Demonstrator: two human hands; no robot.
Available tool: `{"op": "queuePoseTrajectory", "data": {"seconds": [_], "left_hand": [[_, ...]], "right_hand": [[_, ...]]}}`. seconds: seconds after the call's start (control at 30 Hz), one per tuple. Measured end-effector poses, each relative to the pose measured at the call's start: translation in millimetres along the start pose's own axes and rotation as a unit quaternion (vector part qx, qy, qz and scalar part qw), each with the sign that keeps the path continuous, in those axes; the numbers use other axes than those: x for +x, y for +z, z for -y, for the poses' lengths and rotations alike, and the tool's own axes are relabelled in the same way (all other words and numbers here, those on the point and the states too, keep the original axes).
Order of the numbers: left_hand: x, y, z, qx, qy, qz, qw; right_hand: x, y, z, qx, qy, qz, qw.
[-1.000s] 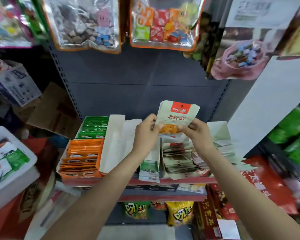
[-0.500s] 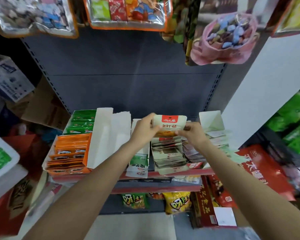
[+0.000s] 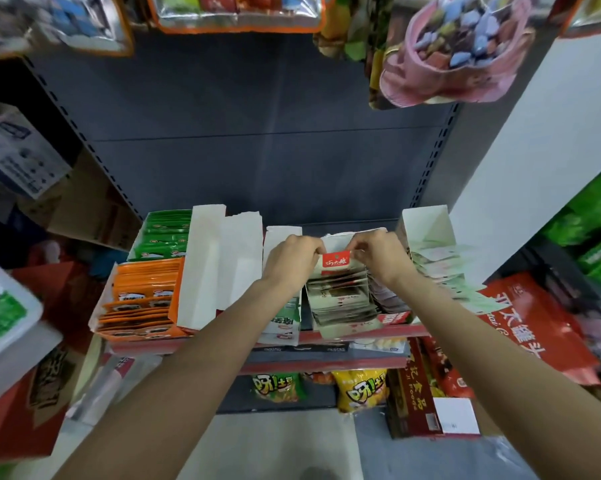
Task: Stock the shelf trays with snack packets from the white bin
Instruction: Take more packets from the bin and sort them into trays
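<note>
1. Both hands pinch one packet (image 3: 336, 262) by its top corners: the left hand (image 3: 289, 261) has its grip clamped on the left corner, and the right hand (image 3: 378, 257) on the right.
2. The packet stands upright at the back of the middle tray (image 3: 347, 329), touching the stack (image 3: 340, 297) already filed there, with its red label facing forward.
3. To seat it well, I would keep both corners level and push straight down behind the stack, so that it does not tilt or ride on the packet in front.
4. The film looks thin and slippery. Pressing hard would likely buckle it, so ease it in.
5. Let go only once its base is down. Then go back to the white bin (image 3: 11, 327) at the left edge, which holds more packets.
</note>
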State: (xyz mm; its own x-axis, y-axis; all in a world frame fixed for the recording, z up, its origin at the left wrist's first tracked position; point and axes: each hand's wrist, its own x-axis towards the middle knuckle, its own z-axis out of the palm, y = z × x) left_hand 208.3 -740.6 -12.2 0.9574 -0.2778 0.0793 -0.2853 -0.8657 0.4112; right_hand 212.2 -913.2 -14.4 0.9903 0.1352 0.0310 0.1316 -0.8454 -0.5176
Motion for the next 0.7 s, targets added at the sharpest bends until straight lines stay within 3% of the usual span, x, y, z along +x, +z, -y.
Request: {"op": "queuePoseTrajectory", "data": {"seconds": [0.2, 0.37, 0.53, 0.7], "left_hand": [[-4, -11, 5, -0.078, -0.025, -0.007, 0.997], [-31, -46, 37, -0.163, -0.07, -0.117, 0.977], [-80, -90, 93, -0.128, -0.099, -0.189, 0.969], [-148, -138, 176, -0.098, -0.181, -0.255, 0.945]], "right_hand": [[-5, -5, 16, -0.002, -0.023, -0.014, 1.0], [-5, 8, 68, 0.055, -0.048, -0.054, 0.996], [-5, 48, 152, 0.074, -0.118, -0.005, 0.99], [-9, 102, 257, 0.055, -0.2, 0.039, 0.977]]}}
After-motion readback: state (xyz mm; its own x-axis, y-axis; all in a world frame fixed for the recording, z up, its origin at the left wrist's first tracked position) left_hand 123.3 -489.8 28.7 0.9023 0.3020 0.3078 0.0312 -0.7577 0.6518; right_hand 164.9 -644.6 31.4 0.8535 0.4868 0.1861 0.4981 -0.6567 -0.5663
